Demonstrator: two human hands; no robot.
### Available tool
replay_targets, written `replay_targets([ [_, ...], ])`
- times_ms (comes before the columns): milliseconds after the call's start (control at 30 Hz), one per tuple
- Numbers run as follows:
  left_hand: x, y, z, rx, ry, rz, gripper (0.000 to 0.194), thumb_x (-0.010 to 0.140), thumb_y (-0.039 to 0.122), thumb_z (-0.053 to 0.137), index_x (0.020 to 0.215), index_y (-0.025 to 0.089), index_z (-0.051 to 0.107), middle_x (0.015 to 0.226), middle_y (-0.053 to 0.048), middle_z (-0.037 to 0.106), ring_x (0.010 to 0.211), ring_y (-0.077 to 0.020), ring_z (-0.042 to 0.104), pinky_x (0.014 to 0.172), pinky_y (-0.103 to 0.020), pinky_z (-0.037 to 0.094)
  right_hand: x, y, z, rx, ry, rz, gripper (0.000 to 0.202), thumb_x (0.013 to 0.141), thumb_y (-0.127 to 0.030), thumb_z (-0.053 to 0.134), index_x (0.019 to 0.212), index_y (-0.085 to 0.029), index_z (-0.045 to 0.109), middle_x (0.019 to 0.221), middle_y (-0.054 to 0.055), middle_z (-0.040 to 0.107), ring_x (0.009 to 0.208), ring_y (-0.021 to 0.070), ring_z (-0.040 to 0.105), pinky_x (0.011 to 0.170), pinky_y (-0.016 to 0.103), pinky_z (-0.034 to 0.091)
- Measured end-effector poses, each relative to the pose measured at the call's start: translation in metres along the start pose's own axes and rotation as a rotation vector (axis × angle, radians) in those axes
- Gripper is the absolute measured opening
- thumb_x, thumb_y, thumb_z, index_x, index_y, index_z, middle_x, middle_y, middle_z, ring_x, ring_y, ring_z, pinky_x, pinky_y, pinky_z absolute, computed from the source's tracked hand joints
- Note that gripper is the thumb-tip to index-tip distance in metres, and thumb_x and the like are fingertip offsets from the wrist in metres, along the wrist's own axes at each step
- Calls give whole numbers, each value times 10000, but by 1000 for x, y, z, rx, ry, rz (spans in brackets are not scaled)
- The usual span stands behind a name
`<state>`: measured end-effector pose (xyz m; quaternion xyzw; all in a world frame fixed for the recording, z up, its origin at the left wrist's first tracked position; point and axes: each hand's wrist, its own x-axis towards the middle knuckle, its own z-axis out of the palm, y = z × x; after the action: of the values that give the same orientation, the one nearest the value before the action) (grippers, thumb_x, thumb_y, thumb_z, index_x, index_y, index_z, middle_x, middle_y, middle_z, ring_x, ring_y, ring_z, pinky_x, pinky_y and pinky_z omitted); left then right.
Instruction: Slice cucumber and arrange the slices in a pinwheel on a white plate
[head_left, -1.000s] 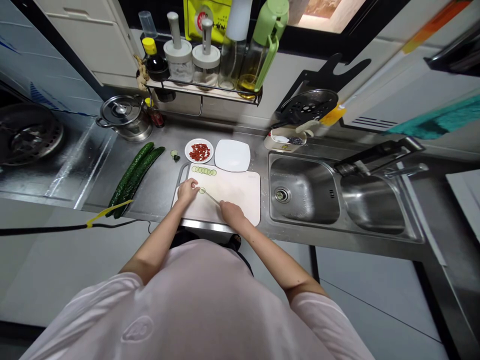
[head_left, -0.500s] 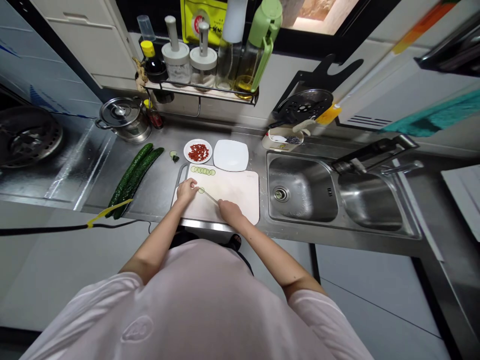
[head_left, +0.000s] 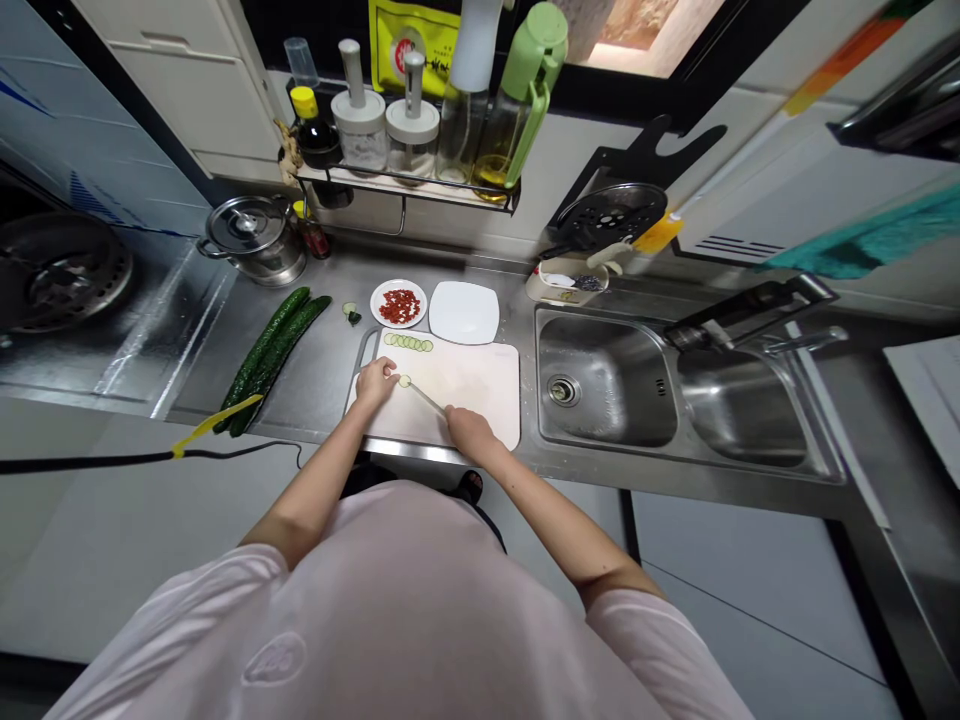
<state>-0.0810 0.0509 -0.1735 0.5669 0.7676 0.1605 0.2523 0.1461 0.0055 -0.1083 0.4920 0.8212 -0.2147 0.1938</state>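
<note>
My right hand (head_left: pixel 470 434) is closed round the handle of a knife (head_left: pixel 429 399), whose thin blade points left across a white cutting board (head_left: pixel 480 385). By the blade's far end is a pale round cucumber slice (head_left: pixel 405 381). Just left of that slice, my left hand (head_left: pixel 377 380) has its fingers curled in; whatever may be between them is too small to make out. A row of overlapping cucumber slices (head_left: pixel 409 343) lies along the board's upper left edge.
Left of the board lie two whole cucumbers (head_left: pixel 270 360) and cucumber scraps (head_left: pixel 351 314). Behind it stand a plate of chopped red pieces (head_left: pixel 400 304) and a white square plate (head_left: pixel 464 312). A double sink (head_left: pixel 606 375) is to the right, a lidded pot (head_left: pixel 251 238) at back left.
My right hand has drawn the knife slightly right, away from my left hand. The slice by the blade now shows as a fuller, paler disc. My left hand has barely moved.
</note>
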Motion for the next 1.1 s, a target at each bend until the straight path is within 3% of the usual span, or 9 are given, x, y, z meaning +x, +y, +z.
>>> replay_targets([
  [667,1,2,-2,-4,-28,-33,223,738,302,649,953,249,618,856,11,625,801,-133,559,698,-228,383,5,-14,-25,-10,-23,1,298,870,-30,344,1076,-115,542,998,138,651,955,221,626,746,290,466],
  [1100,1,1,-1,7,-21,-17,210,739,304,646,939,246,613,859,10,632,800,-140,565,678,-233,382,7,-13,-22,-21,-13,-14,276,877,-38,354,1058,-120,545,983,136,651,949,220,626,740,293,470],
])
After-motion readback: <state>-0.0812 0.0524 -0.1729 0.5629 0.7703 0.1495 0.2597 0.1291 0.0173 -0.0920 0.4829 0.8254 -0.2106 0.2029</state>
